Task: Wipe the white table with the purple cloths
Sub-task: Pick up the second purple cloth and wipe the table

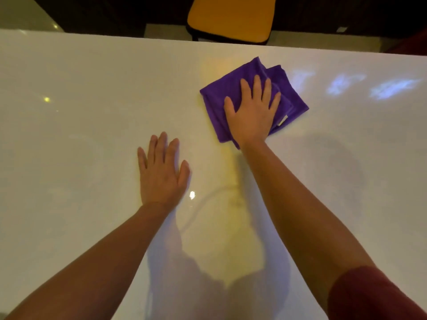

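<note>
From the head view, a glossy white table (80, 125) reflects lights; an orange chair seat (230, 18) stands beyond its far edge in a dim room. The folded purple cloth (293, 95), corner pointing away, long axis diagonal, lies right of centre under the right hand (253, 112), fingers spread flat. The left hand (161, 174) rests flat on bare table, fingers loosely together.

Two hands are seen: one left hand (161, 172) and one right hand (251, 112). One folded purple cloth (217, 98) is counted; more layers cannot be told. One white table (80, 112) and one yellow chair (231, 17) are seen.
</note>
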### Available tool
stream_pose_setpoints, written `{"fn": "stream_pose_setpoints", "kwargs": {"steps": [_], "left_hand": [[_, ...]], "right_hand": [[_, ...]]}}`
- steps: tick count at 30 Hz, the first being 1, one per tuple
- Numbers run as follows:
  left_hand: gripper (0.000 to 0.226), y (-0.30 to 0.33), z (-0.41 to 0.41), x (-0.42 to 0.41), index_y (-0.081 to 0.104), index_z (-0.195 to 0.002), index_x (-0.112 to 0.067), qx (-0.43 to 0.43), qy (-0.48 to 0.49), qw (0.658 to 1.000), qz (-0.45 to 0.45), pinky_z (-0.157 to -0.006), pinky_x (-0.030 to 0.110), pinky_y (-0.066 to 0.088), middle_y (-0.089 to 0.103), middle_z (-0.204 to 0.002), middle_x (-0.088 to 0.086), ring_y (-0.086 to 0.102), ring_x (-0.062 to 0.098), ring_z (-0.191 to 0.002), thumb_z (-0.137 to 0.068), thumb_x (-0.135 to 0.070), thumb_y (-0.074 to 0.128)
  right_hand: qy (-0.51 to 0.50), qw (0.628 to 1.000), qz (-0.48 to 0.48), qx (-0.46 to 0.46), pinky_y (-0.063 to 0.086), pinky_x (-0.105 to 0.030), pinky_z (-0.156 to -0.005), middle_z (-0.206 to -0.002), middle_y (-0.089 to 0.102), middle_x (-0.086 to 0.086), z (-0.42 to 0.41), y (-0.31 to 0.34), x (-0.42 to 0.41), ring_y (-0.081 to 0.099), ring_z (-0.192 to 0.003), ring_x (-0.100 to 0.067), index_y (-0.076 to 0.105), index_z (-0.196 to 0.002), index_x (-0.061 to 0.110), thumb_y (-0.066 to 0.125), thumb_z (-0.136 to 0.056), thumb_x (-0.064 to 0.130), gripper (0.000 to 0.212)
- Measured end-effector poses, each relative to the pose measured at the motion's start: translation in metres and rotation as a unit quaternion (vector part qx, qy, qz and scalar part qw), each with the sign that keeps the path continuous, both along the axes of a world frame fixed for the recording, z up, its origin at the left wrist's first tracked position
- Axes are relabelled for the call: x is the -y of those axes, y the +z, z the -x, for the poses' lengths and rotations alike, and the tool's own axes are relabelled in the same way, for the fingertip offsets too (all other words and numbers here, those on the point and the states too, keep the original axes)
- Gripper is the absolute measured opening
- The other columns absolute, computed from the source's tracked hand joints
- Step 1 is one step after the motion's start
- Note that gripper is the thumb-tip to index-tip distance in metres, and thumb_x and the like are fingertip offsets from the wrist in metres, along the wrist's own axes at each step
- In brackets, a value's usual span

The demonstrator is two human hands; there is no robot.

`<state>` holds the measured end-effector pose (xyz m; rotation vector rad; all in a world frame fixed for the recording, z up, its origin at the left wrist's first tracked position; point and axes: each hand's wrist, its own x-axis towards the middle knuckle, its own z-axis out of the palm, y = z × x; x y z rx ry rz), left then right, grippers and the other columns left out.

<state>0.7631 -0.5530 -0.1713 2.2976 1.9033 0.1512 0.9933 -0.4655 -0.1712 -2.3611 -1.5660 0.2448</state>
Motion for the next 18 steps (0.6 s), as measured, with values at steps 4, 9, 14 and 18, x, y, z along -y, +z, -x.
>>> {"fn": "stream_pose_setpoints", "kwargs": {"steps": [4, 9, 14, 18], "left_hand": [[0.063, 0.000, 0.001, 0.000, 0.043, -0.156, -0.012, 0.003, -0.003, 1.000, -0.002, -0.126, 0.062, 0.015, 0.032, -0.168, 0.015, 0.024, 0.034, -0.158, -0.101, -0.043, 0.037], [0.063, -0.005, 0.006, -0.001, 0.030, -0.161, -0.009, 0.029, 0.008, 1.000, -0.006, -0.127, 0.061, 0.013, 0.030, -0.169, 0.012, 0.021, 0.030, -0.159, -0.104, -0.036, 0.027], [0.058, 0.000, 0.030, -0.001, 0.030, -0.162, -0.012, 0.206, 0.000, 0.978, -0.029, -0.127, 0.058, 0.016, 0.028, -0.170, 0.011, 0.019, 0.031, -0.160, -0.108, -0.033, 0.029], [0.057, 0.007, 0.115, -0.016, 0.035, -0.160, -0.017, 0.155, 0.009, 0.985, -0.077, -0.128, 0.055, 0.014, 0.024, -0.171, 0.012, 0.017, 0.033, -0.160, -0.107, -0.037, 0.037]], "right_hand": [[0.034, 0.999, -0.025, 0.002, 0.010, -0.058, -0.131, -0.170, 0.036, -0.008, 0.023, 0.002, 0.107, 0.022, -0.161, -0.033, 0.050, -0.156, 0.022, 0.046, -0.104, 0.056, 0.062], [0.055, 0.998, -0.018, 0.033, 0.013, -0.059, -0.131, -0.170, 0.038, -0.008, 0.057, -0.012, 0.228, 0.021, -0.162, -0.031, 0.052, -0.154, 0.023, 0.051, -0.102, 0.055, 0.061], [0.044, 0.998, -0.024, 0.045, 0.015, -0.061, -0.129, -0.167, 0.041, -0.009, 0.074, -0.007, 0.172, 0.026, -0.160, -0.035, 0.055, -0.151, 0.021, 0.052, -0.098, 0.054, 0.062], [0.024, 0.999, -0.018, 0.043, 0.013, -0.061, -0.129, -0.169, 0.039, -0.011, 0.106, -0.005, 0.072, 0.025, -0.159, -0.037, 0.053, -0.153, 0.020, 0.046, -0.099, 0.055, 0.065]]}}
